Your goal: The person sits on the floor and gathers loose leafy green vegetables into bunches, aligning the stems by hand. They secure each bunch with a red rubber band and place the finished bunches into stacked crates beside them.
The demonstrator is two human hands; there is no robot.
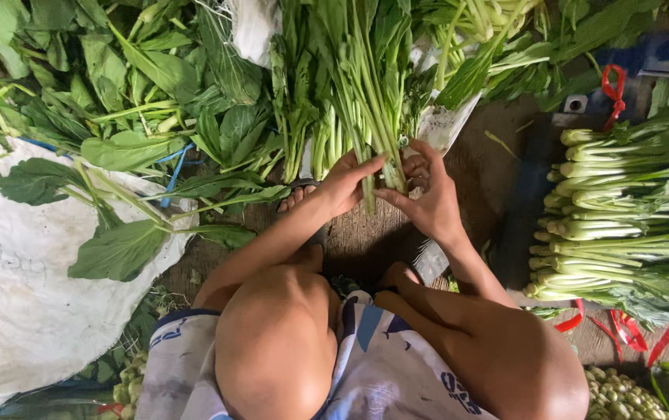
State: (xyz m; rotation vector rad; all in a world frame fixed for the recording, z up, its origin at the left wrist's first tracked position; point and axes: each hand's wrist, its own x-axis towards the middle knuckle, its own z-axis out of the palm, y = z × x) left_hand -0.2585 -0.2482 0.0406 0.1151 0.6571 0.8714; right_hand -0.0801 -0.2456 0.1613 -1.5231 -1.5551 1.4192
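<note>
**Two hands close around a bundle of leafy green stalks**

The bundle of greens (366, 109) stands in the middle of the view, just past the person's knees. Its stems are long, thin and pale green, packed tight and running almost straight up the picture, and they spread into darker, flat leaves at the far end. The cut ends point toward the person and sit between the two hands.

The left hand (344, 185) wraps the lower stems from the left, fingers curled partly shut and the thumb laid along the stalks. The right hand (428, 198) meets it from the other side, fingers bent in against the same stem ends; it grips or pinches them, though exactly which stalks it has cannot be told.

To the left lies a loose heap of leaves (140, 101), broad and smooth with light midribs, some spilling onto a white woven sack (23, 288) that is creased and dull. A strip of blue string (176, 167) shows among them. On the right, a neat stack of trimmed bunches (622, 218) lies sideways, thick whitish-green stem bases all facing left, glossy and rounded. Red ties (614, 89) lie above that stack, and more red strips show below it. Under the hands, the floor (366, 241) is dark, rough wooden planking. A pile of small pale-green buds (622, 393) sits at the lower right corner.
</note>
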